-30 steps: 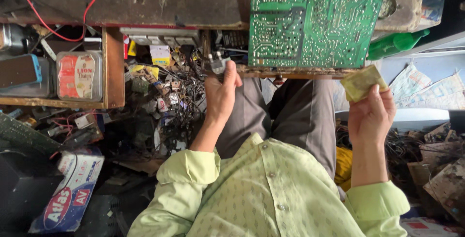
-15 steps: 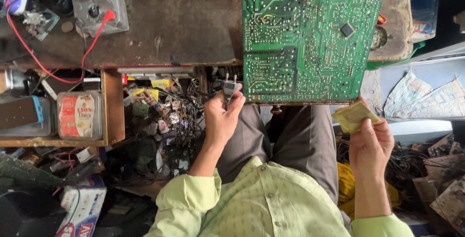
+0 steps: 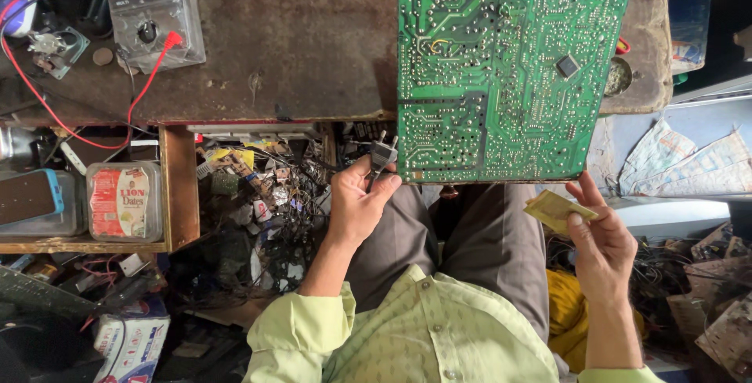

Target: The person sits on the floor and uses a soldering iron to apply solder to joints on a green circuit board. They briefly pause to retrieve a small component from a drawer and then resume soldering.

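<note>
Below board, left grip (image 3: 356,207) pinching plug (image 3: 381,153), right grip (image 3: 603,246) pinching sponge (image 3: 554,209)

A plug (image 3: 379,156) is pinched at the left hand (image 3: 356,207) fingertips, just left of the circuit board (image 3: 509,70).

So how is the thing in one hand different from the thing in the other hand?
The left hand pinches a small dark two-pin plug with its pins pointing up toward the bench; the right hand holds a flat yellowish pad, lying level. The plug is chunky and trails a black cable; the pad is thin and has no cable. Both are held by the fingertips, just below the green circuit board.
</note>
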Tool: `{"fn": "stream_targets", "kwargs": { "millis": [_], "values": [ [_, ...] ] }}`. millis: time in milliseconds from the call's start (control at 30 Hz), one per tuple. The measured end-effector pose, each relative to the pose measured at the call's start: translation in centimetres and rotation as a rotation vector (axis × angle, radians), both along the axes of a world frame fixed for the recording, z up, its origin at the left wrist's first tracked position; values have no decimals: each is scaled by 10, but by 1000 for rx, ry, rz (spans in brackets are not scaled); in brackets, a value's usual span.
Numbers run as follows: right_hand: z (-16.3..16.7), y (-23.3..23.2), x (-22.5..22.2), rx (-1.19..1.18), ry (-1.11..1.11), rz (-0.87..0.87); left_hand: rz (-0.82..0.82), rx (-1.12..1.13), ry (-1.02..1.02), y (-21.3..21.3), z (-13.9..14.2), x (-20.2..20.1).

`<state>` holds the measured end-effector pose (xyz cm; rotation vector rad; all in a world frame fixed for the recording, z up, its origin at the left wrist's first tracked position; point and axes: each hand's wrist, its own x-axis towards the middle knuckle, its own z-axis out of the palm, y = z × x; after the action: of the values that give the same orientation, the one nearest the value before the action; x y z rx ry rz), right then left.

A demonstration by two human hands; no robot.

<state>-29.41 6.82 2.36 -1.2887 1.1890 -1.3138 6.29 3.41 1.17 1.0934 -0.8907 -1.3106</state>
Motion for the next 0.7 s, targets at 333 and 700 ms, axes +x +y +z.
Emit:
{"fn": "stream_targets", "kwargs": {
  "millis": [333,700],
  "values": [
    [0,-6,7,14,22,1,-18,-24,-14,-6,-2,10],
    [0,-8,14,53,19,-15,-33,-13,16,-10,-2,16]
  ]
}}
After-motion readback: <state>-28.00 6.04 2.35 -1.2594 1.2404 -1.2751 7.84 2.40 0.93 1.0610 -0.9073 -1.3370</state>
